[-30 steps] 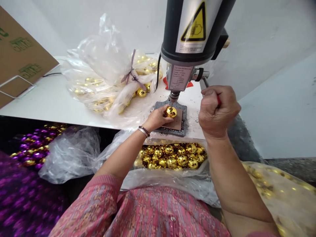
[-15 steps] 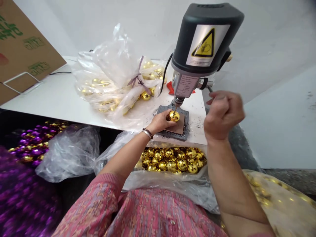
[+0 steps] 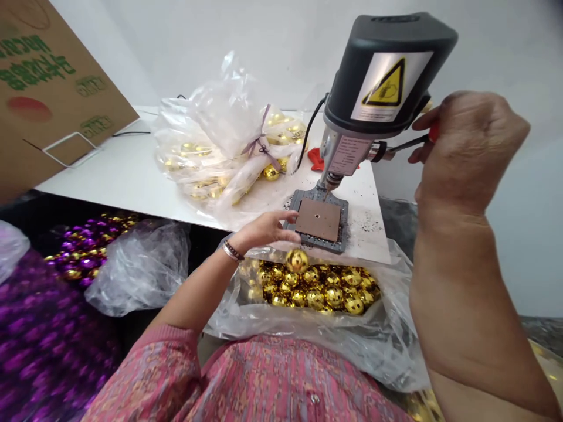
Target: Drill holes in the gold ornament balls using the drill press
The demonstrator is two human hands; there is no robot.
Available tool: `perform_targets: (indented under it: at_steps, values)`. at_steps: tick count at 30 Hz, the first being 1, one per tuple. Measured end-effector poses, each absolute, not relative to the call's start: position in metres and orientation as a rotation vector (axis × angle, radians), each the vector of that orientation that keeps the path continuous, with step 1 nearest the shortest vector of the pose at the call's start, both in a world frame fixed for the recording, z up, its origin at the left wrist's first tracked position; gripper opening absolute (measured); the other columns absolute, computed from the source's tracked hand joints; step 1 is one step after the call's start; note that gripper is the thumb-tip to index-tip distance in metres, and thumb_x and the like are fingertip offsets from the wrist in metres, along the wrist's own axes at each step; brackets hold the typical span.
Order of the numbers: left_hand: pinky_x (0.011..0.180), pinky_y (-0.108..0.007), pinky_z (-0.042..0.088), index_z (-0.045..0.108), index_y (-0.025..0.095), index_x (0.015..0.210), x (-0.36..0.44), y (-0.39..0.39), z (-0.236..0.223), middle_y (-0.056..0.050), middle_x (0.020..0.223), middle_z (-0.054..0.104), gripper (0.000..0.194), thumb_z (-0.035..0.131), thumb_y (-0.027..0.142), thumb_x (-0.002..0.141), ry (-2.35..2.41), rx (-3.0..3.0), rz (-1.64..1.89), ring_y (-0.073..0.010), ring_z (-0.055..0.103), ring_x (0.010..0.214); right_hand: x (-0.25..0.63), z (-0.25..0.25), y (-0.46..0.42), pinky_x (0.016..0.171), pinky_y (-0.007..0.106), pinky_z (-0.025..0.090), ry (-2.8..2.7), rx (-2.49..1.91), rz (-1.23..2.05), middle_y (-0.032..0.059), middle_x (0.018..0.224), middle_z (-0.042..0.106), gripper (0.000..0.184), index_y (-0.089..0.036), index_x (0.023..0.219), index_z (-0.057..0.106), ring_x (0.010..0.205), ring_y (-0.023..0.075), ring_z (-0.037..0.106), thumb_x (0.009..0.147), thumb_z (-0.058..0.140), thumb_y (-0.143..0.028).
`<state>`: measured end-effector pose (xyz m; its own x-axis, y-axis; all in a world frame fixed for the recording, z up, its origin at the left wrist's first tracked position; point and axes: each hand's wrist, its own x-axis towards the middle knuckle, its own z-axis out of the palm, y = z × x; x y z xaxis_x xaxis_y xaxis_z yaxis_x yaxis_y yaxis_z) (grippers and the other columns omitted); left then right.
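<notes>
Release step, seemingly: gold ball (image 3: 297, 261) is seen just below left hand (image 3: 266, 230), fingers parted, over bag (image 3: 259, 319). Lever (image 3: 411, 143) is gripped by right hand (image 3: 470, 146). Another ball seems needed on brown pad (image 3: 325, 221).

grid-patterned gold balls (image 3: 334, 296); black drill housing (image 3: 349, 88); pink mottled shirt (image 3: 285, 381)

The person wears a pink top (image 3: 281, 381) with orange and grey-purple patches, a ribbed pink cuff (image 3: 169, 333) and a small shiny button (image 3: 314, 399). Two bracelets (image 3: 233, 250), dark and silvery, circle the left wrist (image 3: 240, 242).
</notes>
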<state>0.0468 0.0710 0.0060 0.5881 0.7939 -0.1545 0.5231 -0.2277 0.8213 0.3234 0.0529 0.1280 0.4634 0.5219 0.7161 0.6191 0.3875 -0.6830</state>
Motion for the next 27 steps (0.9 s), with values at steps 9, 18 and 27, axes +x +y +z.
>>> perform_targets:
  at_steps: [9, 18, 27]
  values:
    - [0.119, -0.045, 0.046, 0.069, 0.007, 0.138, 0.062, 0.181, 0.006, -0.025, 0.142, 0.072, 0.042, 0.053, 0.01, 0.099, 1.787, 2.019, 0.576, -0.0363, 0.065, 0.136, 0.315, 0.128, 0.038, 0.062, 0.021, 0.033, -1.147, -1.165, -0.026, -0.0001, 0.071, 0.06, 0.036, -0.012, 0.074, 0.067, 0.065, 0.0031, 0.05, 0.094, 0.05, -0.036]
    - [0.122, -0.048, 0.044, 0.048, 0.012, 0.16, 0.084, 0.223, -0.025, -0.028, 0.157, 0.061, 0.08, 0.076, 0.028, 0.087, 1.749, 1.878, 0.586, -0.0399, 0.06, 0.146, 0.304, 0.125, 0.025, 0.059, 0.022, 0.035, -1.085, -1.23, -0.024, -0.0005, 0.068, 0.058, 0.034, -0.015, 0.071, 0.059, 0.063, 0.0052, 0.05, 0.089, 0.051, -0.042]
    - [0.086, -0.033, 0.059, 0.052, 0.021, 0.146, 0.058, 0.157, -0.013, -0.008, 0.123, 0.07, 0.076, 0.075, 0.037, 0.075, 1.08, 1.565, 0.796, -0.0215, 0.069, 0.103, 0.306, 0.122, 0.023, 0.067, 0.021, 0.038, -1.213, -1.181, -0.11, -0.0027, 0.069, 0.056, 0.034, -0.013, 0.069, 0.053, 0.061, 0.0004, 0.047, 0.097, 0.043, -0.029]
